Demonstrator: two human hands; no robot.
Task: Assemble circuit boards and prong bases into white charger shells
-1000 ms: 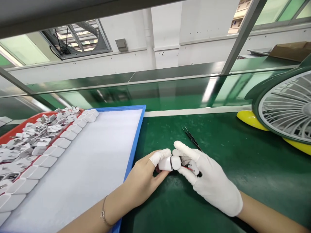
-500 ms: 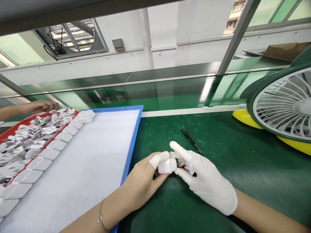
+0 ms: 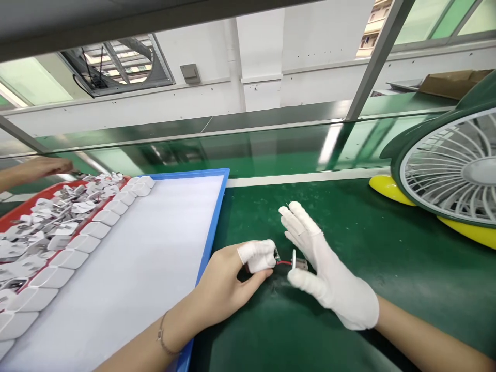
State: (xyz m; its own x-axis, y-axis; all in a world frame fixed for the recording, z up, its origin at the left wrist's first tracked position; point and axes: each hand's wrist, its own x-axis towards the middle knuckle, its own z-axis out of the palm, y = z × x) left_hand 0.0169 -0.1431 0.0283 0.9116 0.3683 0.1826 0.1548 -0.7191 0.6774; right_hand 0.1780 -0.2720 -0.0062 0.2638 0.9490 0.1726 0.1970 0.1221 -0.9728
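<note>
My left hand (image 3: 232, 279), with a white cot over a fingertip, grips a small white charger housing (image 3: 261, 263). A short red wire (image 3: 284, 262) runs out of the housing's right end to a white plug plate (image 3: 293, 258) with metal pins, seen edge-on. Around that plate, my right hand (image 3: 325, 274) in a white glove has its fingers stretched out and apart from the thumb. Its thumb lies close to the plate's lower edge; whether they touch I cannot tell. The tweezers on the bench are almost wholly hidden behind the gloved fingers.
On my left is a blue-rimmed tray (image 3: 222, 206) with a row of white housings (image 3: 83, 243) along its left side. Beyond it stands a red bin (image 3: 11, 219) heaped with plug parts, another person's hand (image 3: 54, 166) above it. A fan (image 3: 457, 170) stands at right.
My right hand has opened and its fingers have moved up and away from the housing. The plug plate now sits apart from the housing on its wire. The other person's hand moved left.
</note>
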